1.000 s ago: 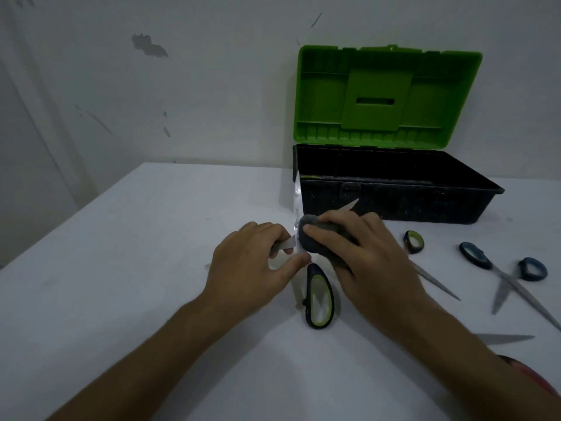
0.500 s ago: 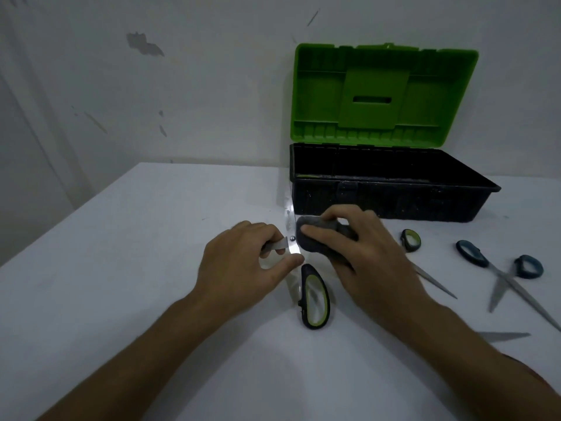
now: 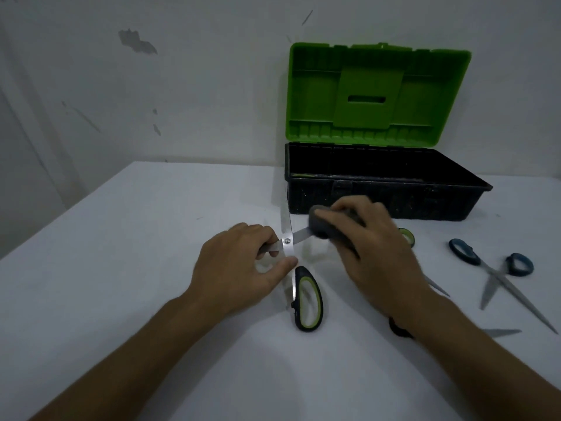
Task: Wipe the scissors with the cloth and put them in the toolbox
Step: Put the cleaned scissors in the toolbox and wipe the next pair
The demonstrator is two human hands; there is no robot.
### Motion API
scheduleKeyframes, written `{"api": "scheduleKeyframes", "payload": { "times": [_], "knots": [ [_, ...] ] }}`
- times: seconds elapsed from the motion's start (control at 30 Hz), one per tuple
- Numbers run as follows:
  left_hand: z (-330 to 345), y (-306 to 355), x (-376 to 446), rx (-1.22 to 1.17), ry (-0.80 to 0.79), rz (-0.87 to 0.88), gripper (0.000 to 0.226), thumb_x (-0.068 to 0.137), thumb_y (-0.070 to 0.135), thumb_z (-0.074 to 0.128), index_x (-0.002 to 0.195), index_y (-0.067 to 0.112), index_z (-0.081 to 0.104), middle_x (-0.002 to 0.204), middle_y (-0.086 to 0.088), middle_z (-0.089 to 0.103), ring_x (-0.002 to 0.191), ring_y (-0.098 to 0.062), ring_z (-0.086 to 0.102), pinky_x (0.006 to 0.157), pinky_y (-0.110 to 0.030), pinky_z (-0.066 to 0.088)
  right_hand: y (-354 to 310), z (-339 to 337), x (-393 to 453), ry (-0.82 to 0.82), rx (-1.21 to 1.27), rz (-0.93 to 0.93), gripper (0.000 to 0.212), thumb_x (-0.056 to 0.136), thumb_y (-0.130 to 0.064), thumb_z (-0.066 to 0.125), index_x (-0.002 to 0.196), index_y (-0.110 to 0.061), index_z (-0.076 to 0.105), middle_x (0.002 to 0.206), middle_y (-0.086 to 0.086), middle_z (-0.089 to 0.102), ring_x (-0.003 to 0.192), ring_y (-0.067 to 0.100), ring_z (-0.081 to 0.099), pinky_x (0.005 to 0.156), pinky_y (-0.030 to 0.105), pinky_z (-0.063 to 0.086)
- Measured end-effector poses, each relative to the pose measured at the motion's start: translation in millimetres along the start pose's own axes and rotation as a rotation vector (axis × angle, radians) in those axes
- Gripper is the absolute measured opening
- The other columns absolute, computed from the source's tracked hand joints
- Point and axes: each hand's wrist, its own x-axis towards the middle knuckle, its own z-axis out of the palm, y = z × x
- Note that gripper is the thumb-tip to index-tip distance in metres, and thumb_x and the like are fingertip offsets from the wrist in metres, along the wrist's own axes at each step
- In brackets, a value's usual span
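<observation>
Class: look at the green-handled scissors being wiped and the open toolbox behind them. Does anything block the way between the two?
Nothing visible does. The scissors lie just in front of the toolbox, whose lid stands open.

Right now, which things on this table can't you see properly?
Head view only:
- Toolbox interior: too dark to see any contents.
- Cloth: mostly covered by the right hand.
- Green-handled scissors: one handle is hidden under the left hand.
- Second green scissors: mostly behind the right hand.
- Loose blade tip: the right forearm covers the rest.
</observation>
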Motion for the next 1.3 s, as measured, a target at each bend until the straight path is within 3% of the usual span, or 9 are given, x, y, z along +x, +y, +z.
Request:
{"api": "scheduleKeyframes", "payload": {
  "times": [0.13, 0.23, 0.33, 0.47, 0.6, 0.77, 0.83, 1.13, 1.3],
  "knots": [
    [0, -3, 0, -0.061, -0.046, -0.038, 0.033, 0.079, 0.063, 0.057, 0.075, 0.03, 0.053, 0.064, 0.013, 0.047, 0.07, -0.005, 0.05, 0.059, -0.02, 0.034, 19, -9, 1, 0.101, -0.093, 0.142, 0.046, 0.084, -0.009, 0.066, 0.129, -0.009, 0.058, 0.123, 0.014, 0.052, 0.096, 0.031, 0.048, 0.072, 0.044, 0.054],
    [1, -1, 0, -0.052, -0.024, -0.016, 0.032, 0.079, 0.063, 0.056, 0.073, 0.032, 0.05, 0.064, 0.014, 0.047, 0.068, -0.006, 0.049, 0.058, -0.017, 0.031, -5, -8, 1, 0.082, -0.012, -0.024, 0.045, 0.082, -0.009, 0.071, 0.126, -0.009, 0.061, 0.123, 0.015, 0.054, 0.097, 0.029, 0.051, 0.074, 0.036, 0.052],
    [-1, 1, 0, 0.009, 0.054, 0.049, 0.035, 0.079, 0.066, 0.05, 0.071, 0.032, 0.048, 0.061, 0.017, 0.042, 0.062, -0.006, 0.045, 0.055, -0.016, 0.031, -25, 0, -2, -0.022, 0.005, -0.161, 0.047, 0.079, -0.01, 0.073, 0.125, -0.013, 0.062, 0.122, 0.013, 0.056, 0.096, 0.028, 0.055, 0.074, 0.038, 0.053],
    [-3, 1, 1, 0.006, 0.098, 0.064, 0.032, 0.079, 0.064, 0.052, 0.07, 0.034, 0.046, 0.061, 0.018, 0.039, 0.061, -0.005, 0.044, 0.055, -0.016, 0.03, -7, -4, 2, 0.065, -0.085, -0.071, 0.049, 0.077, 0.0, 0.074, 0.123, -0.015, 0.066, 0.12, 0.012, 0.058, 0.088, 0.029, 0.051, 0.067, 0.04, 0.05],
    [1, 1, 0, -0.038, 0.035, 0.0, 0.033, 0.078, 0.066, 0.051, 0.07, 0.034, 0.046, 0.061, 0.016, 0.042, 0.064, -0.007, 0.047, 0.056, -0.017, 0.032, -3, -9, -1, 0.126, -0.114, -0.052, 0.048, 0.077, -0.001, 0.074, 0.124, -0.01, 0.064, 0.122, 0.014, 0.056, 0.09, 0.03, 0.051, 0.069, 0.041, 0.051],
    [-1, 1, 1, 0.002, 0.104, 0.064, 0.036, 0.079, 0.068, 0.05, 0.07, 0.033, 0.049, 0.06, 0.017, 0.042, 0.06, -0.006, 0.044, 0.054, -0.019, 0.034, -21, 1, -2, 0.011, -0.009, -0.186, 0.038, 0.088, -0.018, 0.055, 0.124, -0.016, 0.065, 0.122, 0.011, 0.059, 0.093, 0.026, 0.053, 0.073, 0.036, 0.051],
    [-3, 0, 2, 0.003, 0.134, 0.08, 0.038, 0.079, 0.067, 0.053, 0.069, 0.031, 0.053, 0.06, 0.016, 0.046, 0.059, -0.006, 0.046, 0.053, -0.022, 0.038, -13, 2, 0, 0.017, -0.011, -0.168, 0.04, 0.085, -0.012, 0.062, 0.124, -0.017, 0.066, 0.121, 0.012, 0.059, 0.09, 0.027, 0.052, 0.072, 0.034, 0.048],
    [1, -2, 4, -0.042, -0.017, -0.111, 0.038, 0.08, 0.063, 0.059, 0.06, 0.037, 0.039, 0.062, 0.012, 0.049, 0.066, -0.001, 0.047, 0.055, -0.018, 0.029, 0, 0, 3, 0.092, -0.16, 0.021, 0.052, 0.074, 0.003, 0.075, 0.123, -0.013, 0.065, 0.116, 0.013, 0.058, 0.088, 0.03, 0.05, 0.062, 0.041, 0.051],
    [1, 3, 2, -0.065, -0.022, -0.13, 0.04, 0.078, 0.064, 0.06, 0.059, 0.036, 0.039, 0.06, 0.012, 0.047, 0.064, -0.002, 0.045, 0.054, -0.019, 0.026, -15, 2, -2, 0.043, -0.065, -0.144, 0.043, 0.082, -0.01, 0.067, 0.124, -0.014, 0.064, 0.12, 0.014, 0.057, 0.091, 0.029, 0.053, 0.068, 0.037, 0.052]
  ]
}}
